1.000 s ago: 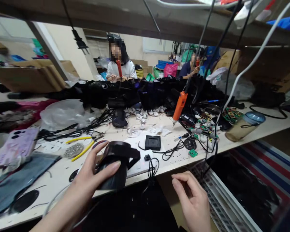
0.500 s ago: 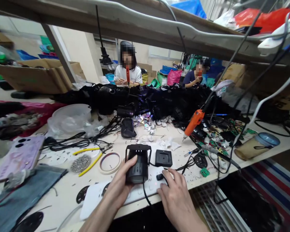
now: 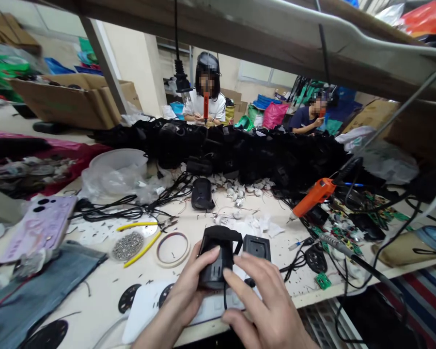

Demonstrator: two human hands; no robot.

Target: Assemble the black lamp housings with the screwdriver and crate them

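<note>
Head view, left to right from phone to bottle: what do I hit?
Purple phone → pile of small metal parts → tape roll → black device → orange screwdriver → blue-lidded bottle.

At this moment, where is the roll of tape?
In the head view, the roll of tape lies on the table, left of centre, between the yellow-handled pliers and the left hand, which holds the black device.

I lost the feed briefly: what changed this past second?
The left hand has brought the black device rightward and turned it, still holding it. The right hand, free at first, went to the black plug, then moved to the device's side; contact is unclear. The yellow-handled pliers lie as before.
</note>
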